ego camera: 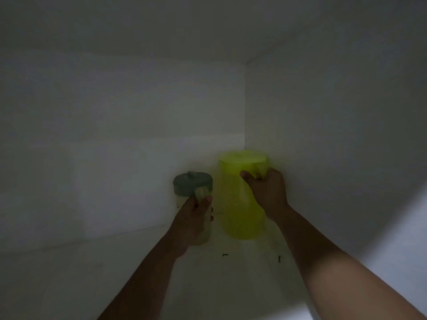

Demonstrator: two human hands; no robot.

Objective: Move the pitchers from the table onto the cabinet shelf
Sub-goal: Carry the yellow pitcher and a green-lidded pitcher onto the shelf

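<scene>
Inside a dim white cabinet, a yellow-green pitcher [240, 204] stands on the shelf [138, 273] close to the back right corner. My right hand [265, 192] grips its handle near the lid. To its left is a smaller clear pitcher with a grey-green lid [191, 182]. My left hand [196, 218] is wrapped round that pitcher's handle and hides most of its body. The two pitchers are a small gap apart.
The cabinet's back wall [115, 146] and right side wall [335, 135] close in behind and beside the pitchers. Two small dark specks [225, 255] lie on the shelf in front of the yellow-green pitcher. Bare shelf stretches to the left.
</scene>
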